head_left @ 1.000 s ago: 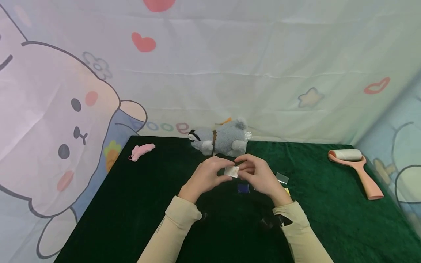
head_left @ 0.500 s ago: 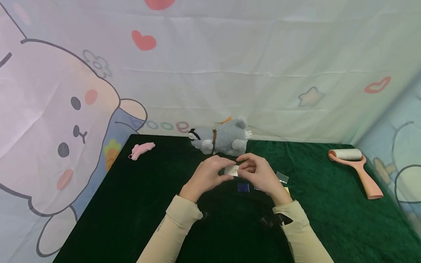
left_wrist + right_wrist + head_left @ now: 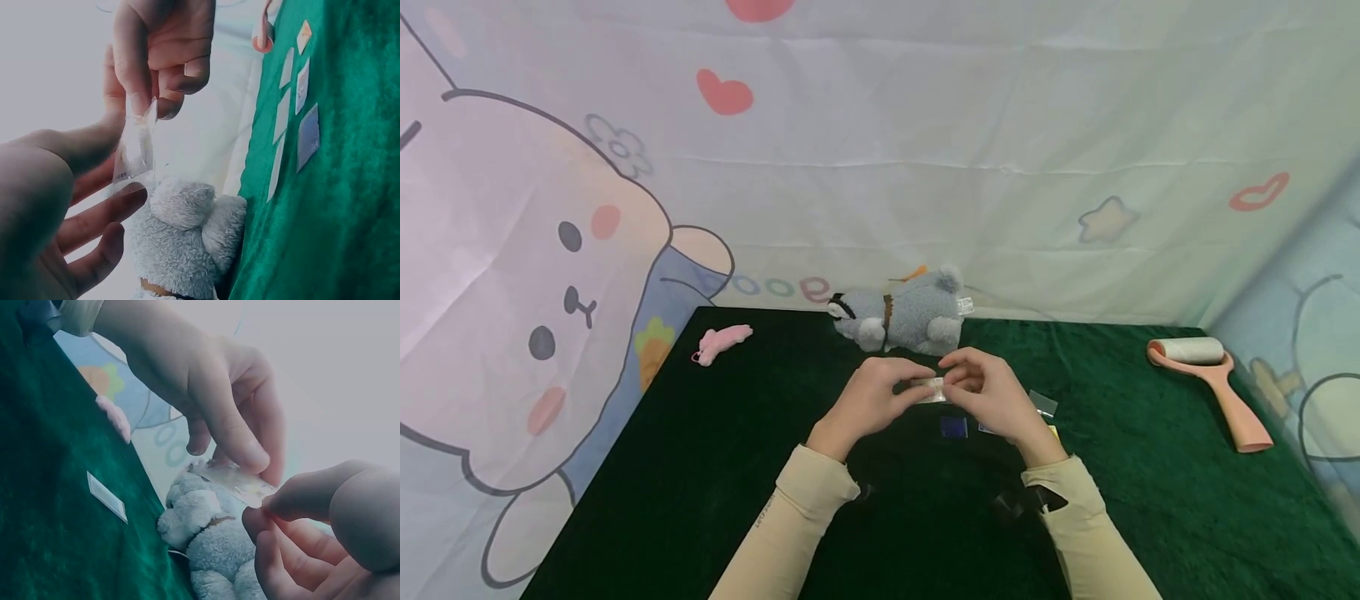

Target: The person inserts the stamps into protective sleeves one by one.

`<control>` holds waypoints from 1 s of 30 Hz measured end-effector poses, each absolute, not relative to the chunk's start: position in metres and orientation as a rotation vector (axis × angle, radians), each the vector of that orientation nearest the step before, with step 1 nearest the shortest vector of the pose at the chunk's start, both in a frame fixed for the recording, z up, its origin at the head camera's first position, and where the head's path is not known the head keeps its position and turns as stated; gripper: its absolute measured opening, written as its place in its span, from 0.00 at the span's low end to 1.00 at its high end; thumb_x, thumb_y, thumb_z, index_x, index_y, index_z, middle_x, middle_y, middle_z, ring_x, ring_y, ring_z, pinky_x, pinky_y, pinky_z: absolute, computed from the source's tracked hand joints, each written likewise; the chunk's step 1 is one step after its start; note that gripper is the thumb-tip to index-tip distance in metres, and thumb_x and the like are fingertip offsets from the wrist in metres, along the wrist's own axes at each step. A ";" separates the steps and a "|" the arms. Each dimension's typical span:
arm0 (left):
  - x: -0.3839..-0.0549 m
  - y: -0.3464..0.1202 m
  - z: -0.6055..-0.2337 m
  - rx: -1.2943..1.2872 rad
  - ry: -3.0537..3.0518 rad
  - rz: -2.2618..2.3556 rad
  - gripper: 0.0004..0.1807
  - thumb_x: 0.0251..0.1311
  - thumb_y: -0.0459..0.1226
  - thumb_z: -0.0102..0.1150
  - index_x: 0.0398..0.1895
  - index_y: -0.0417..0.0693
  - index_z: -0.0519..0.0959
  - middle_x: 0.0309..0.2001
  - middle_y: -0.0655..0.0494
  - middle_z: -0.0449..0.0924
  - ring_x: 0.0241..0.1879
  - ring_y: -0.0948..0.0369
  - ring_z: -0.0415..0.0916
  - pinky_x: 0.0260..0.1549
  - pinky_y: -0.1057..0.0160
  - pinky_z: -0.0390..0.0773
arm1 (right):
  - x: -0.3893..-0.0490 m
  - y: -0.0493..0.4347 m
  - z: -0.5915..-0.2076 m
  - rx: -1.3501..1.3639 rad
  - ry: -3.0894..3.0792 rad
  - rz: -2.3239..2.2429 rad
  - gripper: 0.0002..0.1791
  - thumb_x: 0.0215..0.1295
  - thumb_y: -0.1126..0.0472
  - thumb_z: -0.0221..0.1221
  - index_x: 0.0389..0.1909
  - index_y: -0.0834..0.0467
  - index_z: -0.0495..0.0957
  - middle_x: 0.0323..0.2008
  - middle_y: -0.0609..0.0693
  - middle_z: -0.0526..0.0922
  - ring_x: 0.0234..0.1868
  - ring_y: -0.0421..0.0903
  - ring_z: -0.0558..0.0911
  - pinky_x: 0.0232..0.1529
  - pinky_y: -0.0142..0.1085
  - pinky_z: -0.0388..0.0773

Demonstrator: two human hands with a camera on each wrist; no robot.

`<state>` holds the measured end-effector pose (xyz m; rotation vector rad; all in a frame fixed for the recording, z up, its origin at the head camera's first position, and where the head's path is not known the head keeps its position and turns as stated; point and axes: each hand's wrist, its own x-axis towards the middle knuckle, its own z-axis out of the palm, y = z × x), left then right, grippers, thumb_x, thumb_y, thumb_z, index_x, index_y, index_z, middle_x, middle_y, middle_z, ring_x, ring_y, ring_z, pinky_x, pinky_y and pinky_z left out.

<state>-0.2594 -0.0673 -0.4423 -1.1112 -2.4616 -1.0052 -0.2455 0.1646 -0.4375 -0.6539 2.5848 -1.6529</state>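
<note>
A small clear plastic packet (image 3: 936,389) with something pale inside is held up over the green cloth between both hands. My left hand (image 3: 872,396) pinches its left part, with the thumb lying across the front face. At the other end, my right hand (image 3: 992,396) pinches a corner between thumb and fingertip, as the right wrist view shows; its other fingers are bent behind. Below the hands a flat blue packet (image 3: 954,427) lies on the cloth. To its right are a clear packet (image 3: 1043,404) and a yellow one (image 3: 1054,433), mostly behind the right wrist.
A grey plush toy (image 3: 917,321) lies behind the hands, against the printed backdrop. The pink toy (image 3: 722,342) is at the far left, a lint roller (image 3: 1213,379) with an orange handle at the right. Several flat packets (image 3: 301,87) lie in rows in the left wrist view.
My left thumb has moved up from the packet's lower edge onto its front, covering more of it. The right hand keeps its pinch, nearly still.
</note>
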 end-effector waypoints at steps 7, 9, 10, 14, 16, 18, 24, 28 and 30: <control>-0.263 -0.072 -0.442 -1.048 -2.460 -1.208 0.10 0.70 0.34 0.67 0.52 0.46 0.89 0.46 0.56 0.90 0.41 0.65 0.85 0.41 0.67 0.84 | -0.245 0.162 -0.435 -0.686 2.630 -1.640 0.15 0.72 0.65 0.65 0.57 0.62 0.81 0.42 0.53 0.88 0.41 0.46 0.88 0.43 0.38 0.84; -0.264 -0.074 -0.443 -1.005 -2.473 -1.258 0.10 0.71 0.34 0.67 0.52 0.46 0.89 0.47 0.56 0.90 0.40 0.65 0.85 0.40 0.65 0.84 | -0.245 0.162 -0.435 -0.674 2.656 -1.624 0.13 0.72 0.65 0.64 0.56 0.60 0.81 0.42 0.52 0.88 0.41 0.45 0.88 0.44 0.39 0.83; -0.264 -0.075 -0.443 -0.973 -2.481 -1.279 0.10 0.71 0.35 0.67 0.52 0.47 0.89 0.47 0.57 0.90 0.40 0.65 0.85 0.39 0.65 0.84 | -0.245 0.163 -0.435 -0.668 2.667 -1.617 0.13 0.73 0.65 0.64 0.55 0.59 0.81 0.42 0.51 0.88 0.41 0.45 0.88 0.44 0.40 0.83; -0.267 -0.079 -0.446 -0.843 -2.509 -1.355 0.06 0.72 0.37 0.67 0.47 0.51 0.89 0.44 0.60 0.90 0.39 0.65 0.84 0.39 0.62 0.85 | -0.245 0.165 -0.435 -0.648 2.699 -1.606 0.12 0.73 0.65 0.64 0.55 0.57 0.82 0.42 0.51 0.88 0.41 0.46 0.87 0.43 0.40 0.83; -0.269 -0.080 -0.448 -0.793 -2.528 -1.381 0.05 0.72 0.38 0.67 0.44 0.53 0.89 0.42 0.62 0.89 0.39 0.65 0.83 0.42 0.61 0.84 | -0.245 0.165 -0.435 -0.645 2.699 -1.606 0.12 0.73 0.64 0.64 0.55 0.58 0.81 0.42 0.51 0.88 0.41 0.47 0.87 0.43 0.40 0.83; -0.271 -0.081 -0.450 -0.761 -2.547 -1.410 0.04 0.72 0.39 0.67 0.43 0.53 0.89 0.42 0.62 0.89 0.40 0.65 0.83 0.43 0.59 0.84 | -0.245 0.166 -0.434 -0.640 2.695 -1.604 0.12 0.74 0.63 0.64 0.55 0.58 0.81 0.42 0.52 0.88 0.41 0.47 0.87 0.43 0.40 0.83; -0.276 -0.082 -0.460 -0.676 -2.623 -1.474 0.04 0.70 0.40 0.68 0.44 0.53 0.89 0.41 0.61 0.88 0.38 0.63 0.82 0.41 0.57 0.83 | -0.246 0.166 -0.435 -0.614 2.679 -1.596 0.12 0.75 0.62 0.64 0.56 0.57 0.81 0.42 0.52 0.87 0.41 0.49 0.87 0.42 0.41 0.82; -0.278 -0.081 -0.463 -0.616 -2.681 -1.490 0.04 0.70 0.40 0.68 0.43 0.52 0.88 0.40 0.60 0.89 0.38 0.62 0.83 0.41 0.56 0.83 | -0.245 0.168 -0.434 -0.606 2.678 -1.597 0.13 0.75 0.61 0.64 0.56 0.57 0.81 0.43 0.53 0.87 0.41 0.50 0.87 0.42 0.41 0.81; -0.278 -0.080 -0.465 -0.585 -2.716 -1.475 0.04 0.70 0.39 0.69 0.42 0.51 0.88 0.39 0.59 0.90 0.38 0.62 0.84 0.41 0.55 0.83 | -0.245 0.168 -0.433 -0.593 2.680 -1.593 0.13 0.75 0.61 0.64 0.56 0.57 0.81 0.43 0.52 0.87 0.41 0.49 0.87 0.42 0.40 0.81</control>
